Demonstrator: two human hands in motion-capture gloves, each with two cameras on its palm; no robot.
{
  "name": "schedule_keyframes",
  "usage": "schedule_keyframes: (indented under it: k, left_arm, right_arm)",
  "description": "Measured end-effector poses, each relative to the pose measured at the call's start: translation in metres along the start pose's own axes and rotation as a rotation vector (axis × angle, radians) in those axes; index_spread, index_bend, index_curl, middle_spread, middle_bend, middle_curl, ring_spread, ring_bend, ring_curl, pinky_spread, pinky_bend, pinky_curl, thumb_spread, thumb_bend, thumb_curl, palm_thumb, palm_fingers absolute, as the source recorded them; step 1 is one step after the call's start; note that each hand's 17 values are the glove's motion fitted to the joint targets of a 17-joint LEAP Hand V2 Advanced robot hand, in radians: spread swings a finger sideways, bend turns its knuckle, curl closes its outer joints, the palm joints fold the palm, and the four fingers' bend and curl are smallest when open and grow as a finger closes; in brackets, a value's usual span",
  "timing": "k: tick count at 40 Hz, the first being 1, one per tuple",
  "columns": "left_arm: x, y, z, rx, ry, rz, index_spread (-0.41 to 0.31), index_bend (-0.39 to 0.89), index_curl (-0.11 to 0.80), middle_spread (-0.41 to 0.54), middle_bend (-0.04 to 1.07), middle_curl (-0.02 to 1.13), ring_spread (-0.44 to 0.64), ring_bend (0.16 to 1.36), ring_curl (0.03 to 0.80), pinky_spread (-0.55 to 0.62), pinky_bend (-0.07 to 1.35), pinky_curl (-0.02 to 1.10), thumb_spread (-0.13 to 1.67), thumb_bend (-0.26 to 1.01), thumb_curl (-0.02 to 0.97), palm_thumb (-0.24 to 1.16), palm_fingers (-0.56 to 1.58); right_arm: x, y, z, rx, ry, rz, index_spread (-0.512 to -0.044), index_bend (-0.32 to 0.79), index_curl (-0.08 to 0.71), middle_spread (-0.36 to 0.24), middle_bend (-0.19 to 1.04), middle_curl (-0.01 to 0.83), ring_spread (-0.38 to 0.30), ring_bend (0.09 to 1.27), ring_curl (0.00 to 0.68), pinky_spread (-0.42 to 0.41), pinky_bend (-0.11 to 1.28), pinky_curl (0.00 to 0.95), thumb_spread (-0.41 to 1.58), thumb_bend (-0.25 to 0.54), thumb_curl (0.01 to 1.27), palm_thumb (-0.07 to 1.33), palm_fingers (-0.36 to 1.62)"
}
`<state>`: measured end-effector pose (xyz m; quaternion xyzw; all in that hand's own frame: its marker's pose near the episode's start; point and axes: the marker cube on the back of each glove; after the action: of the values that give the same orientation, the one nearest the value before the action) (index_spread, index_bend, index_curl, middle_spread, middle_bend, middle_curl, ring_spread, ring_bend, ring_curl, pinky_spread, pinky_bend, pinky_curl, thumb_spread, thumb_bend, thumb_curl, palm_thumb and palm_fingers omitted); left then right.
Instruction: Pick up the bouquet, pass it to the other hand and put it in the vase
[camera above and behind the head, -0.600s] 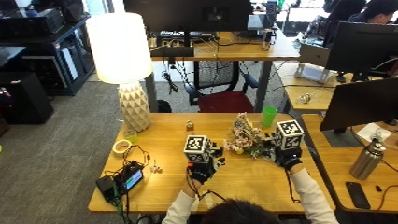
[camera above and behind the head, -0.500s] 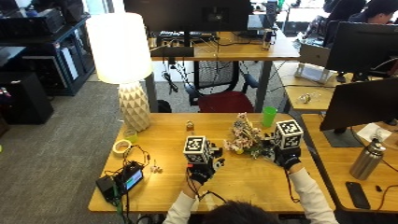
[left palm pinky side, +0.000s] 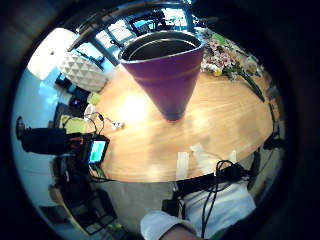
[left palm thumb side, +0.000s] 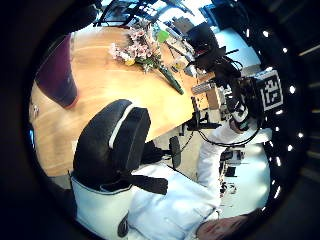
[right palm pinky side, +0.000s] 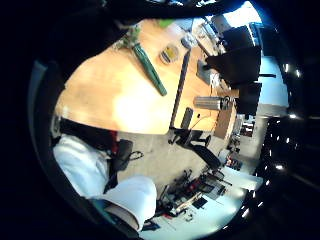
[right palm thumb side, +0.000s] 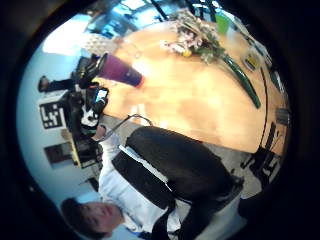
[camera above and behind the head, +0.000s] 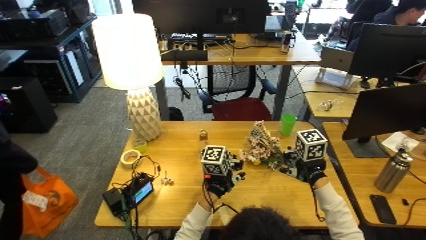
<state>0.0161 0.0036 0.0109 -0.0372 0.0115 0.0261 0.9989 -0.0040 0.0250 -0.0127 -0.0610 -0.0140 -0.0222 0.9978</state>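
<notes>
Outside view: bouquet flat on the table, stem toward the right hand for pickup, vase upright near the left hand (neither hand gripping anything; finger posture unreadable).

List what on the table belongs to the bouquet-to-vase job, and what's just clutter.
Job: bouquet, lying on the table; purple vase, standing upright; left hand; right hand.

Clutter: lamp, green cup, tape roll, small screen device, metal bottle, phone.
</notes>
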Motion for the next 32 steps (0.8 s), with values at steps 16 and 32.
schedule_keyframes:
  k: [16, 32]
  left_arm:
    - [0.021, 0.004, 0.004, -0.046, 0.003, 0.056, -0.076, 0.28, 0.362, 0.127, 0.15, 0.21, 0.28, 0.45, 0.231, 0.42, 0.22, 0.26, 1.14, -0.02, 0.200, 0.24, 0.35]
    - [0.018, 0.009, 0.005, -0.046, -0.004, 0.050, -0.076, 0.26, 0.400, 0.133, 0.15, 0.22, 0.28, 0.44, 0.247, 0.42, 0.21, 0.29, 1.14, -0.02, 0.224, 0.23, 0.34]
  right_arm:
    - [0.136, -0.057, 0.008, -0.110, -0.156, 0.295, -0.239, 0.03, 0.082, 0.033, 0.28, 0.306, 0.094, 0.60, 0.304, 0.286, 0.72, 0.357, 1.02, 0.030, 0.23, 0.30, 0.41]
    - [0.168, -0.058, 0.098, -0.329, -0.327, 0.493, -0.297, 0.10, 0.112, -0.021, 0.33, 0.359, 0.016, 0.53, 0.314, 0.265, 0.72, 0.362, 1.01, 0.018, 0.29, 0.52, 0.39]
